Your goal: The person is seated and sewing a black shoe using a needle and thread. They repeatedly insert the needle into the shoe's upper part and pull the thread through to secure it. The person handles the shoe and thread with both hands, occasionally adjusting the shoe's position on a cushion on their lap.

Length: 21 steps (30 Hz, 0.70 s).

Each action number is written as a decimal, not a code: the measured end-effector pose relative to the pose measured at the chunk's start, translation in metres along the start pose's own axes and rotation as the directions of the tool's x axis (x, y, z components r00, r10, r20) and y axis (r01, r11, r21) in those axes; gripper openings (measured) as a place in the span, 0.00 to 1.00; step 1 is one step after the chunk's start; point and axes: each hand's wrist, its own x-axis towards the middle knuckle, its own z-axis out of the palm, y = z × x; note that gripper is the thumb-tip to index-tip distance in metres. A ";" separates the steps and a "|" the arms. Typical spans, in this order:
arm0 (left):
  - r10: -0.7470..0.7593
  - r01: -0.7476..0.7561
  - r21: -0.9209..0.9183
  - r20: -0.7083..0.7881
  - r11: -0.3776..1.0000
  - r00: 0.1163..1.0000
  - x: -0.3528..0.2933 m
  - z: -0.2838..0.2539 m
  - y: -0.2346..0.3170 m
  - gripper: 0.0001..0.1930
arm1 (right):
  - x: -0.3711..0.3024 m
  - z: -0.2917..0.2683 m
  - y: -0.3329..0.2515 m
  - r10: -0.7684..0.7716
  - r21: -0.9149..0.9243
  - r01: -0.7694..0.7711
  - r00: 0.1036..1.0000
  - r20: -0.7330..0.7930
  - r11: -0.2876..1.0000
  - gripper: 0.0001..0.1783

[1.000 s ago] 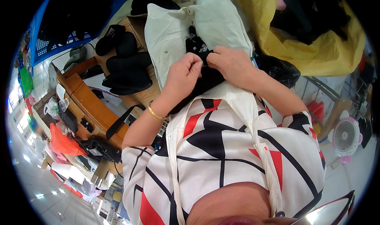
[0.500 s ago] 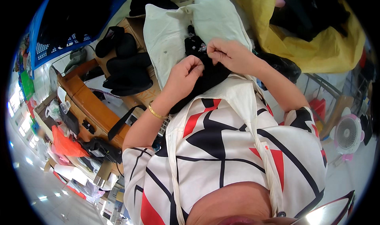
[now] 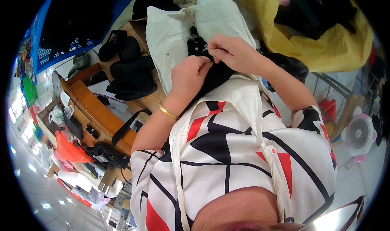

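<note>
Both hands working at upper centre of the frame, over a black fabric piece [image 3: 221,74] with a small pale pattern near its far end. Left hand [image 3: 189,77]: grip closed, thumb and forefinger pinched, tips right at the fabric; can't tell if a fold is caught between them. Right hand [image 3: 232,52]: grip also closed, fingers curled in to the thumb, tips just beside the left's, over the patterned part; too small to tell what, if anything, is pinched. No visible gap in either grip. Fabric piece runs from the pale cloth [image 3: 162,42] down under both hands. Gold bracelet [image 3: 167,112] on left wrist. Black padded shapes [image 3: 131,85] on cardboard [image 3: 145,96], upper left; wooden counter [image 3: 97,114] at left; yellow sack [image 3: 321,54] upper right; fan [image 3: 359,132] at right edge
</note>
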 end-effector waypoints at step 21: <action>-0.315 0.221 -0.531 -0.092 0.818 0.945 -0.016 -0.017 -0.047 0.08 | -0.030 -0.007 0.038 -0.173 -0.805 0.156 0.983 0.067 0.573 0.11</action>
